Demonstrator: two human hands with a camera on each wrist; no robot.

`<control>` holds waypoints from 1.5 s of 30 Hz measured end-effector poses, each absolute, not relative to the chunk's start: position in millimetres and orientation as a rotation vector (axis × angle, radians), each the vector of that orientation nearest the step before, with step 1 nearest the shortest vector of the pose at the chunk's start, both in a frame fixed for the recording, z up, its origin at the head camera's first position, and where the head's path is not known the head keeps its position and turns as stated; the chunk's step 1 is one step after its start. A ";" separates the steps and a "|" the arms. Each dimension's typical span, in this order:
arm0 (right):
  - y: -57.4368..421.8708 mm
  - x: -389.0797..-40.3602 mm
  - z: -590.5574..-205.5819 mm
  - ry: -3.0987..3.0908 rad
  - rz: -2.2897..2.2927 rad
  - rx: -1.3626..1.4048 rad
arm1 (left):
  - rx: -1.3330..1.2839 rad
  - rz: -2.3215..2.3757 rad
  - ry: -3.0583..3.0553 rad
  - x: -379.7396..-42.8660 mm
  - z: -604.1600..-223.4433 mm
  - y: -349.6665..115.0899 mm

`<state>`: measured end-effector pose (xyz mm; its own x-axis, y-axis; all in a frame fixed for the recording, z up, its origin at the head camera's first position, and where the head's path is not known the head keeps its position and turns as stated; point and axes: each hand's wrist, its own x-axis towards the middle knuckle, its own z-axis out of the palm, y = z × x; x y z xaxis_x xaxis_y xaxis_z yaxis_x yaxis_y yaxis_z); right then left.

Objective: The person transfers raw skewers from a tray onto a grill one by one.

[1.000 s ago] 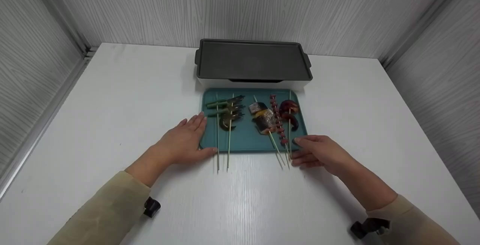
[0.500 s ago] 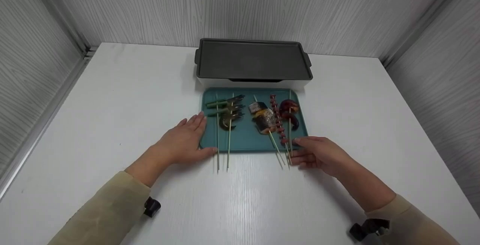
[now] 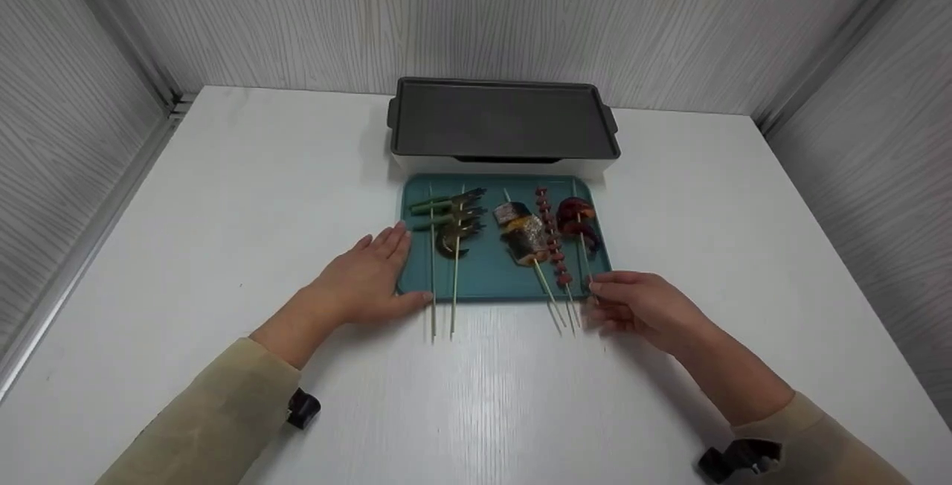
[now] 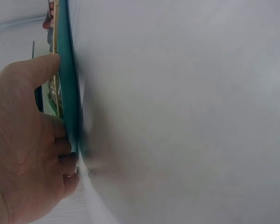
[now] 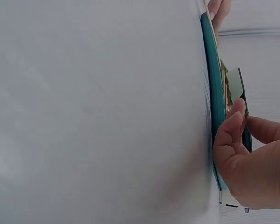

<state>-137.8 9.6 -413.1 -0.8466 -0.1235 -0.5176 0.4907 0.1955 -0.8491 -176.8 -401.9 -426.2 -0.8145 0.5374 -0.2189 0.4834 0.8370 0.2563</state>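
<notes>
A teal tray (image 3: 491,283) holds several food skewers. My left hand (image 3: 361,284) rests flat along its left rim, fingers straight, thumb touching the front-left corner beside two skewer sticks. On the right, my right hand (image 3: 651,308) pinches the stick of a skewer with dark red curled pieces (image 3: 575,210) between thumb and index finger, just at the tray's front-right corner. That skewer lies tilted on the tray. Left of it are a skewer of small red pieces (image 3: 552,243) and one of silvery-skinned fish chunks (image 3: 528,238). In the right wrist view, the right hand's (image 5: 245,163) curled fingers overlap the tray rim.
Behind the tray stands a dark flat griddle (image 3: 506,120) on a white base. Green-stalk (image 3: 430,207) and dark curled pieces (image 3: 448,243) are skewered on the tray's left, sticks overhanging the front. Grained panels (image 3: 491,16) enclose the white table (image 3: 476,410).
The dark red skewer's stick end has swung to the right, away from the neighbouring sticks, with my right hand shifting slightly right. My left hand stays put.
</notes>
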 end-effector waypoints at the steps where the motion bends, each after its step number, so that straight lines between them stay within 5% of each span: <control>1: 9.8 -137.7 -412.6 2.002 -1.702 0.347 | 0.776 0.273 2.734 -177.1 -426.4 -402.1; 27: 18.2 -122.8 -405.0 2.057 -1.744 0.297 | 0.755 0.308 2.708 -178.5 -434.6 -404.8; 45: 32.0 -108.5 -362.3 2.210 -1.691 0.275 | 0.780 0.288 2.740 -176.7 -427.6 -402.9</control>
